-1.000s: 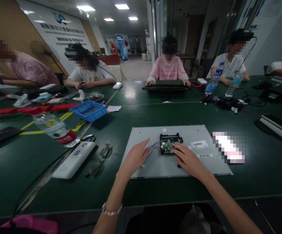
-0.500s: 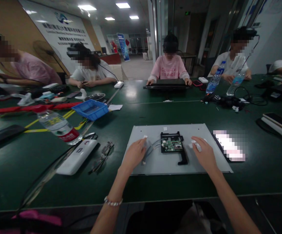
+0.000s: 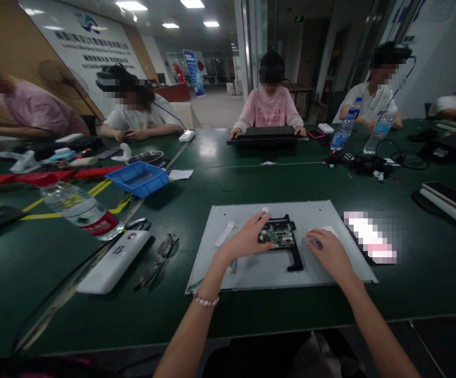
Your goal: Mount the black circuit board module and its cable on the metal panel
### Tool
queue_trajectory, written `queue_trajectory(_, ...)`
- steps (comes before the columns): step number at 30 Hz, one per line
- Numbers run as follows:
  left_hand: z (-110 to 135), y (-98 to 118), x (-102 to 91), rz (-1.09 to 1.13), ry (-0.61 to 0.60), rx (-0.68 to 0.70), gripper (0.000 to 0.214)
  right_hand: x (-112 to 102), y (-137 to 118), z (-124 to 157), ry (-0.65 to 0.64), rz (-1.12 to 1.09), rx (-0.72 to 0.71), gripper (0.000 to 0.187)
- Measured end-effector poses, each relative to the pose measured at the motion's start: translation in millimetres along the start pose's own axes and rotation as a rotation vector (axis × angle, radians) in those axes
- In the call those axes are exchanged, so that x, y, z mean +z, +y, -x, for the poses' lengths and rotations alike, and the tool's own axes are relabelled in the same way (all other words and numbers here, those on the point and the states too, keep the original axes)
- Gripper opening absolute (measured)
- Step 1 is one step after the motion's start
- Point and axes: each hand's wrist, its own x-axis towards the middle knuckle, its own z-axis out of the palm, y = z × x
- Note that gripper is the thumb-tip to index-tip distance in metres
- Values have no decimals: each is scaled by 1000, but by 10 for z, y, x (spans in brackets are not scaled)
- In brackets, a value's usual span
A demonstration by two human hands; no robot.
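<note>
Leftmost first, note a red-capped bottle (image 3: 82,212) on the green table (image 3: 133,320), then a white rounded device (image 3: 112,268), a blue tray (image 3: 151,185) farther back, and likely a pair of folded glasses (image 3: 159,262) near the device. Next, find a pale flat panel (image 3: 255,275), lying on the table near its front edge. See a white strip (image 3: 224,234) on its left part, just beside the left hand (image 3: 247,239). Follow the left thumb and fingers, parted across the left side of a circuit board (image 3: 285,239) set in a black frame (image 3: 296,258), around the panel's middle; impossible to tell whether gripping or merely resting. Farther right, find the right hand (image 3: 332,254) over the panel, apart from the frame, with fingers bent toward the thumb; too unclear to tell whether pinching anything. Rightmost, see a phone-like slab (image 3: 369,239) with a bright, blurred-out screen, just beside the panel. By judgement, at the stage of handling or steadying the board. For any next move, probably best to hold only by the frame, sparing the exposed components.
</note>
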Motion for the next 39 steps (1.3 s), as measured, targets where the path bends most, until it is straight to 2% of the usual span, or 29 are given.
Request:
queue_trajectory(3,1,-87,39,85,-39,10,89,17,-25,6,28,17,-14,25)
queue_trajectory(7,37,-149,63,149,-30,14,92,-44,-134,-1,68,63,-28,25)
queue_trajectory(11,39,-178,97,188,0,-8,101,-174,-324,-225,74,85,-70,26)
queue_trajectory(14,24,-193,136,198,27,5,105,-151,-482,-593,-24,64,-184,27)
queue_trajectory(18,14,-191,165,210,62,6,110,99,-636,-1121,-212,90,-341,26)
queue_trajectory(22,15,-189,157,230,60,2,114,326,-701,-1400,-352,181,-406,24)
queue_trajectory(27,8,-224,174,200,71,12,115,401,-742,-1465,-364,231,-411,17)
queue_trajectory(31,8,-246,190,208,76,13,116,403,-777,-1461,-357,263,-392,20)
queue_trajectory(39,18,-267,218,189,75,-24,116,345,-713,-1282,-339,231,-369,23)
